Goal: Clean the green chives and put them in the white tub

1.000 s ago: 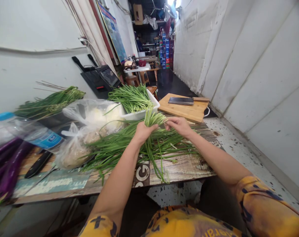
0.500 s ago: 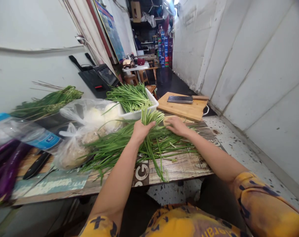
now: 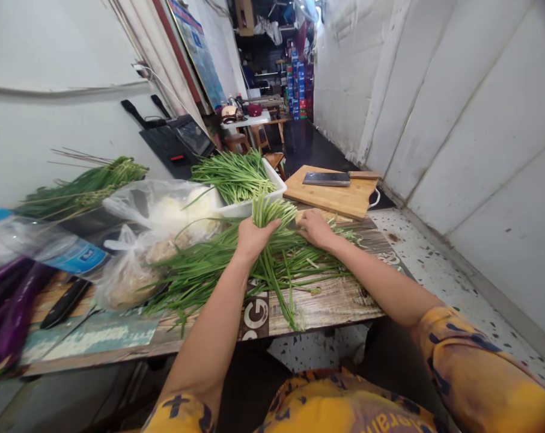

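A bunch of garlic chives point(image 3: 272, 211) stands in my left hand point(image 3: 253, 237), its pale cut ends upward and its green leaves hanging toward the table's front edge. The fingers wrap around it, with the thumb across the front. Just to the right, my right hand point(image 3: 316, 230) is down at the loose pile of garlic chives point(image 3: 200, 264), fingers curled and pressed together on stalks near the held bunch. Its fingertips are partly hidden. Behind both hands, a white plastic tub point(image 3: 279, 189) holds more chives, lined up in one direction.
A cleaver point(image 3: 326, 178) lies on a wooden cutting board point(image 3: 335, 201) at the back right. On the left are plastic bags of vegetables point(image 3: 132, 276), a water bottle point(image 3: 69, 252), a black-handled knife point(image 3: 65, 304) and purple eggplants point(image 3: 17, 313). A wall runs along the right.
My right hand has drawn slightly left, and its fingers have curled in closer. My left hand keeps its hold on the bunch. The whole view has shifted slightly.
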A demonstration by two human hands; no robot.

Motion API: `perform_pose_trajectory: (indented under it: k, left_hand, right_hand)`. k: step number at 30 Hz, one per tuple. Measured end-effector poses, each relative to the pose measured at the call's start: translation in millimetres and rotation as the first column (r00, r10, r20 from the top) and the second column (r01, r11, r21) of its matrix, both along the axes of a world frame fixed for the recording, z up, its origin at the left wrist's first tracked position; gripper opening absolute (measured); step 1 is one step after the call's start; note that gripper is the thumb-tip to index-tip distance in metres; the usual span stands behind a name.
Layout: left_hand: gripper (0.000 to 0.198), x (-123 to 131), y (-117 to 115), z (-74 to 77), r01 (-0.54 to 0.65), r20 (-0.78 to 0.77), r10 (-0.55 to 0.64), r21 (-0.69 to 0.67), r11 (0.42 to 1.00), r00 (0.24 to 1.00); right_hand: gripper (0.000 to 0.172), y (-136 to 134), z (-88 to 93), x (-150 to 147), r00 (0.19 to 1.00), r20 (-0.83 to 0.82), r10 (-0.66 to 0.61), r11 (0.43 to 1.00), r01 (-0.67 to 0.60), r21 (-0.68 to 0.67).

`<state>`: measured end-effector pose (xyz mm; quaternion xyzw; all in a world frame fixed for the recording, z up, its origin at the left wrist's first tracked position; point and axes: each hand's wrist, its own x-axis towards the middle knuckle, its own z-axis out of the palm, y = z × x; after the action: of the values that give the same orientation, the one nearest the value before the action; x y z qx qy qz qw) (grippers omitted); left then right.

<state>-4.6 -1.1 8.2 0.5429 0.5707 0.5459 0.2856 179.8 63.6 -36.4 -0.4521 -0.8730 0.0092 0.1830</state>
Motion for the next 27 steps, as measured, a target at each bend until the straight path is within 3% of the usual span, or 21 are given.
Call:
perform_pose_trajectory:
  k: [4,8,11,13,15,20,27]
  left_hand:
    - [0.042,-1,-1,2.2,-0.068,-0.062,0.071,0.048,0.997,0.996]
    - [0.038,-3,0,-0.1,-0.086,-0.13,0.1,0.114,0.99,0.986]
    - [0.035,-4,1,-4.5,0.002,-0.208,0.021,0.109,0.994,0.978]
    - [0.033,-4,2,-6.3,0.079,-0.236,-0.059,0.078,0.994,0.97]
    - [0.033,-4,2,-6.1,0.108,-0.215,-0.093,0.058,0.993,0.972]
    - [0.037,-6,1,-2.6,0.011,-0.104,-0.007,0.034,0.999,0.995]
    - [0.038,-8,7,-8.3,0.019,-0.054,-0.018,0.022,1.0,0.998]
  right_hand:
    - [0.009,1,4.5,1,0.955,-0.288,0.078,0.986,-0.115,-0.117]
    - [0.013,-6,16.4,3,0.775,-0.632,0.012,0.898,-0.287,-0.335]
    - [0.028,-16,26.1,2,0.637,-0.768,-0.066,0.83,-0.392,-0.397]
    - [0.029,-21,31.1,1,0.589,-0.801,-0.108,0.823,-0.399,-0.405]
    - [0.027,-25,34.6,1,0.578,-0.808,-0.112,0.831,-0.391,-0.395]
    - [0.027,-28,36.8,4,0.615,-0.788,-0.038,0.856,-0.386,-0.343]
    - [0.027,-26,35.3,5,0.669,-0.743,0.021,0.873,-0.375,-0.313]
